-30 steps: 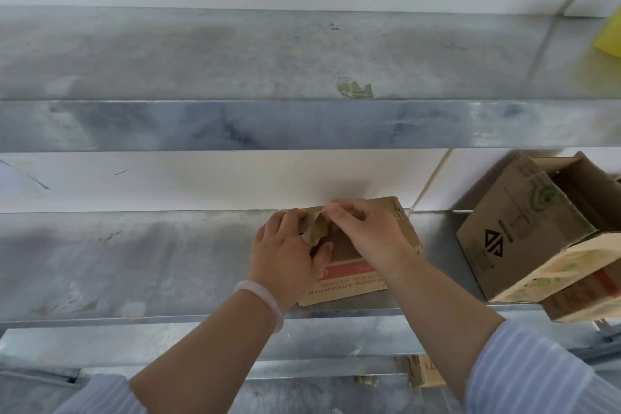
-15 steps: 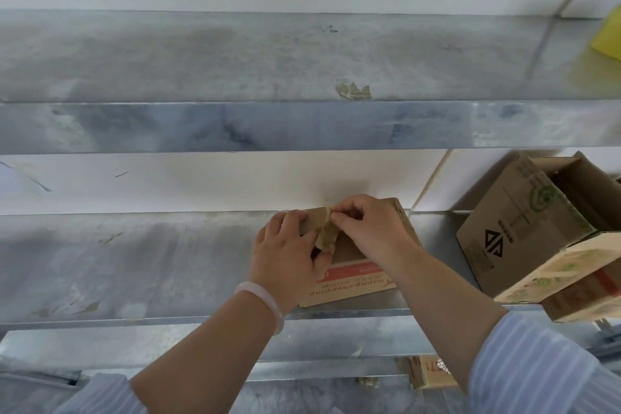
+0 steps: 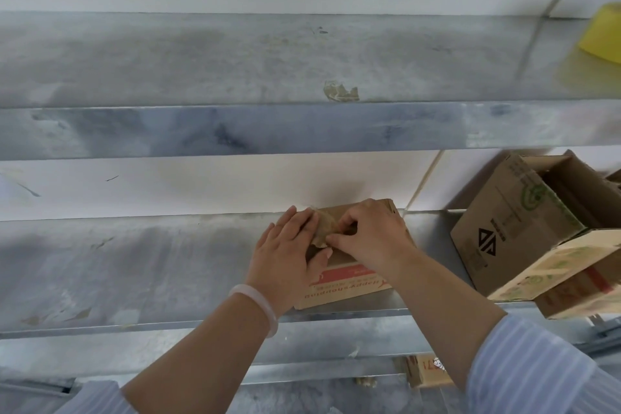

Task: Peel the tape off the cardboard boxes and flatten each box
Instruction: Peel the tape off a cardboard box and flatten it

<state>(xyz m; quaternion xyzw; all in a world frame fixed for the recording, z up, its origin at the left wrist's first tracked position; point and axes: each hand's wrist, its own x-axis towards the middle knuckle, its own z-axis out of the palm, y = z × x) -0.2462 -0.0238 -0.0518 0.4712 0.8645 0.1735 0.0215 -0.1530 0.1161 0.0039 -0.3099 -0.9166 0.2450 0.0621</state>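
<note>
Right grip (image 3: 368, 233): fingertips curled, pinching tape (image 3: 323, 232) flap, partly lifted off small box (image 3: 346, 291) top. Left grip (image 3: 287, 257): fingers flat, pressing box top, prob. to stop box sliding w/ pull. Box on shelf (image 3: 134, 265), front edge.

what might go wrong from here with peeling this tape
The tape pinched by the right hand looks crumpled; it may tear and leave scraps, like the tape scrap on the upper shelf. The small box sits at the front edge of the lower shelf, steadied only by the left hand; a hard pull could slide it off. The tilted boxes at right overhang the edge and could be knocked.
</note>
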